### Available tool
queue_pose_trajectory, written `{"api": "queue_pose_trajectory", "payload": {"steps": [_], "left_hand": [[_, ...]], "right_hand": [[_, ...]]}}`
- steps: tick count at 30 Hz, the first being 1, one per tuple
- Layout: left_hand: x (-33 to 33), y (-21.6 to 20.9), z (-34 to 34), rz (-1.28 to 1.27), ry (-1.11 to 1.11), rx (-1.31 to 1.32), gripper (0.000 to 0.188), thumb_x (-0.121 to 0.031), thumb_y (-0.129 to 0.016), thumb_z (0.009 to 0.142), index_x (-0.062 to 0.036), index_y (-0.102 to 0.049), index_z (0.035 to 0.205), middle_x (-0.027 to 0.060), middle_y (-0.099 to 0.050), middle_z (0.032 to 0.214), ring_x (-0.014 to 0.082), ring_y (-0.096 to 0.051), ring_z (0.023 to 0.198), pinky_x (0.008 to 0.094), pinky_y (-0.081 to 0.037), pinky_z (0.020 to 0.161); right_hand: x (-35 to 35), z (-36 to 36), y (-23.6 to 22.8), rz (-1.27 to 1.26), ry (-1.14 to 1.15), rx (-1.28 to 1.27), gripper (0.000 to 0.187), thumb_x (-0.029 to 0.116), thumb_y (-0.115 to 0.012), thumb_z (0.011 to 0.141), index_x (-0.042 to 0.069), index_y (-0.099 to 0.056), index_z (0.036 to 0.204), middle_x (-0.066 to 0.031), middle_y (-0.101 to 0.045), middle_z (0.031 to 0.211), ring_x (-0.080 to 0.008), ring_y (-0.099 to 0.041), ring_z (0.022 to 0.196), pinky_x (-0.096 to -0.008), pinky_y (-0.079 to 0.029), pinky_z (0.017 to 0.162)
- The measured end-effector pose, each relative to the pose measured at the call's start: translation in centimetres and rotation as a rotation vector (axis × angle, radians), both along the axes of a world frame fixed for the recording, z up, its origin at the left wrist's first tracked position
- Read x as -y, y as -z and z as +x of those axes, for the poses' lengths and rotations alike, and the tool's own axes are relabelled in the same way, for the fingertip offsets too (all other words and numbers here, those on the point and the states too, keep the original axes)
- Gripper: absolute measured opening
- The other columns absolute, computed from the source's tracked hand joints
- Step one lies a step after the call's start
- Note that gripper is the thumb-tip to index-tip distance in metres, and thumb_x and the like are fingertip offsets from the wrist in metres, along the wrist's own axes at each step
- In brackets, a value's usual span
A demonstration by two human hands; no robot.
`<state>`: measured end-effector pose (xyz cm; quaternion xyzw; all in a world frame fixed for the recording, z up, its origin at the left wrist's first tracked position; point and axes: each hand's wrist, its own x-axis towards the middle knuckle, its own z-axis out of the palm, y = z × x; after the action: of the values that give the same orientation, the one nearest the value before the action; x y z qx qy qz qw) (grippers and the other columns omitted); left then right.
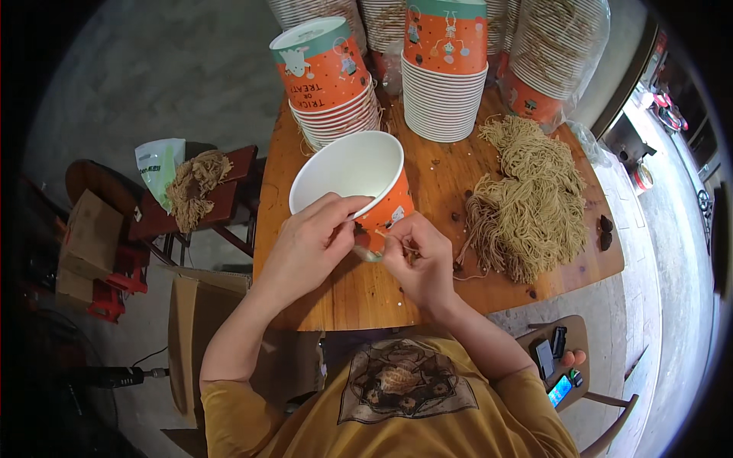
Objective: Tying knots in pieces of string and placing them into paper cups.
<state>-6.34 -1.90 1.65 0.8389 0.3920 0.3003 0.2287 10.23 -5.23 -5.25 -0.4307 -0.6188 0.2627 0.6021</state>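
My left fingers (345,206) gripped the tub (343,164), my right fingers (413,227) a strand (383,233). Inverted lettering (309,96) marked one stack (324,72); bench (439,183) parted tub from yarn (534,202).

Paper bucket (355,172): white inside, orange outside with a pale printed motif. Yarn heap (534,206), right: tan. Surface (359,298): honey-brown wood grain.

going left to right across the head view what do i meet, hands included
Small box → plastic bag → left hand → right hand → string pile → small dark item.
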Motion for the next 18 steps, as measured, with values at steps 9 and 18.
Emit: {"api": "queue_pose_trajectory", "payload": {"steps": [9,18], "left_hand": [[0.3,-0.4,0.7,-0.035,-0.015,0.031,0.03,-0.001,-0.053,0.084,-0.0034,-0.059,0.114,0.011,-0.061,0.09,0.0222,-0.062,0.073,0.032,-0.049,0.067],[0.3,0.0,1.3,-0.091,-0.012,0.043,0.032,-0.002,-0.054,0.084,-0.0042,-0.059,0.115,0.0106,-0.06,0.09,0.0207,-0.059,0.07,0.0315,-0.048,0.066]], "right_hand": [[-0.5,-0.2,-1.0,0.031,0.074,0.014,0.016,-0.001,-0.064,0.073,0.004,-0.05,0.077,-0.0033,-0.051,0.066,-0.011,-0.05,0.057,-0.0253,-0.044,0.054],[-0.8,0.0,-0.6,0.018,0.112,0.059,0.016,0.001,-0.064,0.071,0.005,-0.05,0.076,-0.0043,-0.051,0.065,-0.0152,-0.052,0.055,-0.0277,-0.045,0.053]]}}
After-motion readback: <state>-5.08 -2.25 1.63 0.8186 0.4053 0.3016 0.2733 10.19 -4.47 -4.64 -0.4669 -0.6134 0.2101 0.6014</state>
